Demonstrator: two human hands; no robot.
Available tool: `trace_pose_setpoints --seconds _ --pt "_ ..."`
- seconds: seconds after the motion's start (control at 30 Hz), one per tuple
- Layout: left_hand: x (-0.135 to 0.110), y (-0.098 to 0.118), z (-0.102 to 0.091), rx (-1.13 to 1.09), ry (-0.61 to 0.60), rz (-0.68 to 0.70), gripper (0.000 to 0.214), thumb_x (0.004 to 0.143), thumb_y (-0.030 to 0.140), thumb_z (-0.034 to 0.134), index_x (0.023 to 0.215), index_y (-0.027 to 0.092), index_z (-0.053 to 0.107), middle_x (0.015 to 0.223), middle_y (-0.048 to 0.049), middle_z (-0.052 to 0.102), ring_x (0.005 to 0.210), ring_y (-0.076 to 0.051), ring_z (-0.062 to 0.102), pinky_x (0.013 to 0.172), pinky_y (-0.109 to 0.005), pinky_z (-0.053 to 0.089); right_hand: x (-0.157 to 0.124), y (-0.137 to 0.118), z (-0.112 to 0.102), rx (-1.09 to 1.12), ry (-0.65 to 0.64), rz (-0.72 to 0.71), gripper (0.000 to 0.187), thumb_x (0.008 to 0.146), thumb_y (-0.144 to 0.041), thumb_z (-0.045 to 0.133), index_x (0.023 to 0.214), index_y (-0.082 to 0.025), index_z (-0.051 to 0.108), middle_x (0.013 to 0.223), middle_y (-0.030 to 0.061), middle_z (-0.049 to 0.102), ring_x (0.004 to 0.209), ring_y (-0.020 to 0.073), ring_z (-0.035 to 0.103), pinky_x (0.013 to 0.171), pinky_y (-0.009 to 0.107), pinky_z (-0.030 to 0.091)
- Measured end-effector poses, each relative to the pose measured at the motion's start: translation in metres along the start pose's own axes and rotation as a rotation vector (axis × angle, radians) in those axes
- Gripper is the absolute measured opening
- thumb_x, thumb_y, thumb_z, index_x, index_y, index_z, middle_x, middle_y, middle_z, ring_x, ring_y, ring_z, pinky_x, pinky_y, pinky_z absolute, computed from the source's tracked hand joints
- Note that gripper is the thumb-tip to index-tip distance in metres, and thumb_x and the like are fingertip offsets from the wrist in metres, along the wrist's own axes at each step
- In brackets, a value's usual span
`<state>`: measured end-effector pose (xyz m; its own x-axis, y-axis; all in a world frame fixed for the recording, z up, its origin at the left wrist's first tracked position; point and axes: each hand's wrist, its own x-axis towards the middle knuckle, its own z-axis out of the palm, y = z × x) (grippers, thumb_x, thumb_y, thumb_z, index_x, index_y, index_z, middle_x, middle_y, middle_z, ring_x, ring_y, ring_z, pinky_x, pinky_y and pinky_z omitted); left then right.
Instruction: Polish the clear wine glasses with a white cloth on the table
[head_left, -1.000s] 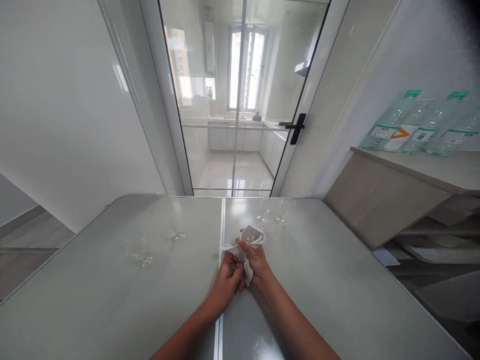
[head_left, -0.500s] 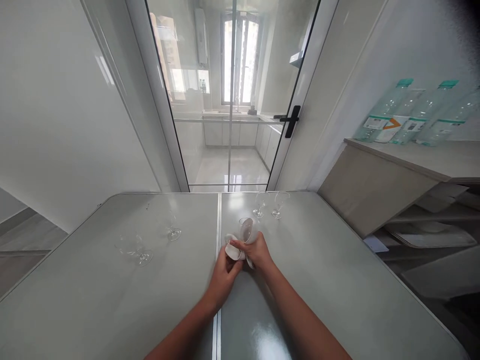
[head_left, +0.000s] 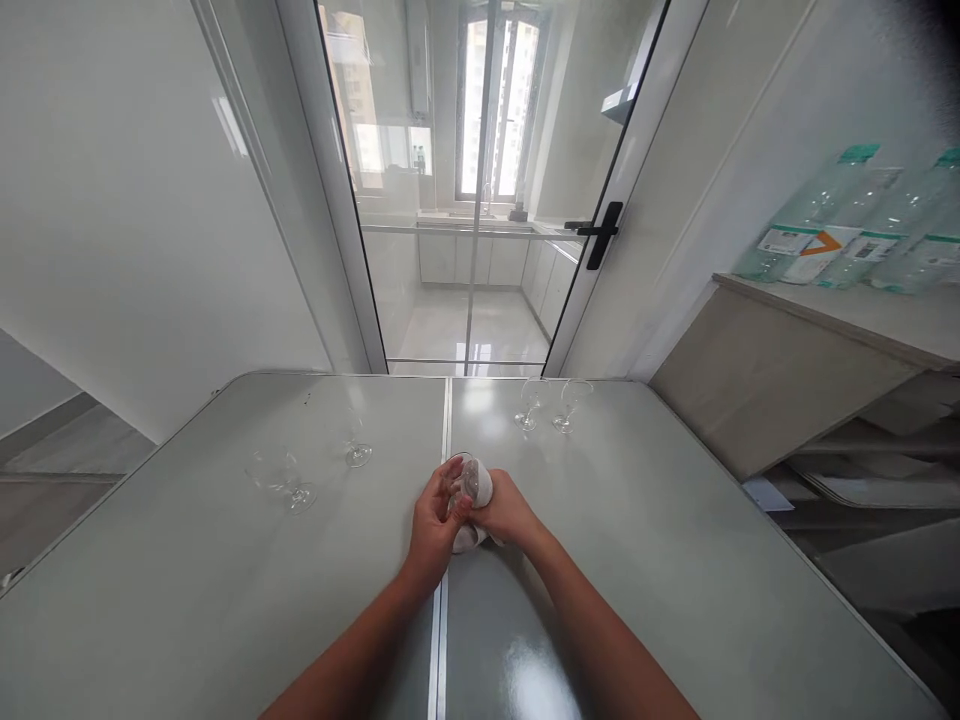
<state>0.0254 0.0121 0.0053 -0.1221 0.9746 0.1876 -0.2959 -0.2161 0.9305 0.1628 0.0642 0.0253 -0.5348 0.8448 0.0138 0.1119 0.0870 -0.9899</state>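
Two hands meet over the middle of the desk (head_left: 187, 590), beside the pale seam (head_left: 440, 640) that runs back to its far edge. I have the left hand (head_left: 431, 515) curled round a clear glass (head_left: 469, 476), thumb and fingers gripping its side. My right hand (head_left: 510, 508) is closed on a white cloth (head_left: 484, 487), pressing it to the right side of that glass; from my head view I cannot tell how its hidden fingers lie. More cloth hangs below, between the hands.

Toward the far left corner, I see one stemmed glass (head_left: 300, 497) on its foot, and another glass (head_left: 358, 456) beyond it, nearer the far edge. Two more, a narrow glass (head_left: 527, 421) and its neighbour (head_left: 563, 424), stand near the far edge, right of the seam. Past the right edge, bottles (head_left: 821, 245) stand on a shelf (head_left: 840, 318).
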Motion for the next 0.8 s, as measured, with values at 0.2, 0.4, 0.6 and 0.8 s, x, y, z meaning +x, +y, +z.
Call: trace_pose_setpoints --seconds 0.2,0.4,0.6,0.8 --pt "0.002 -0.001 -0.003 -0.18 0.081 0.012 0.06 0.086 0.057 0.07 0.132 0.02 0.063 0.137 -0.0166 0.064 0.129 -0.034 0.059 0.106 -0.043 0.048 -0.006 -0.005 -0.019 0.165 -0.271 -0.007 0.041 0.088 -0.056 0.066 0.096 -0.015 0.065 0.08 0.0008 0.058 0.071 0.0138 0.048 0.063 0.024 0.041" --pt "0.006 -0.002 -0.005 -0.221 0.057 0.023 0.057 0.086 0.049 0.073 0.134 0.021 0.06 0.144 -0.0186 0.059 0.134 -0.034 0.055 0.109 -0.049 0.046 -0.003 0.001 -0.028 0.077 -0.187 0.035 0.035 0.086 -0.047 0.07 0.077 -0.015 0.061 0.068 -0.0027 0.051 0.063 0.0118 0.043 0.058 0.023 0.035" --pt "0.006 -0.007 -0.006 -0.163 0.146 0.072 0.058 0.084 0.047 0.077 0.133 0.021 0.061 0.134 -0.017 0.066 0.124 -0.031 0.063 0.107 -0.047 0.048 0.002 0.003 -0.027 0.133 0.277 -0.016 0.032 0.077 -0.045 0.079 0.083 -0.015 0.068 0.072 0.0001 0.063 0.066 0.0157 0.053 0.063 0.026 0.042" --pt "0.009 -0.005 -0.006 -0.211 0.237 0.082 0.056 0.082 0.044 0.08 0.13 0.021 0.061 0.135 -0.0163 0.065 0.117 -0.03 0.068 0.103 -0.046 0.053 -0.008 -0.023 -0.034 0.073 0.009 -0.19 0.041 0.091 -0.054 0.063 0.111 -0.019 0.07 0.122 0.0115 0.068 0.11 0.0277 0.061 0.093 0.037 0.048"
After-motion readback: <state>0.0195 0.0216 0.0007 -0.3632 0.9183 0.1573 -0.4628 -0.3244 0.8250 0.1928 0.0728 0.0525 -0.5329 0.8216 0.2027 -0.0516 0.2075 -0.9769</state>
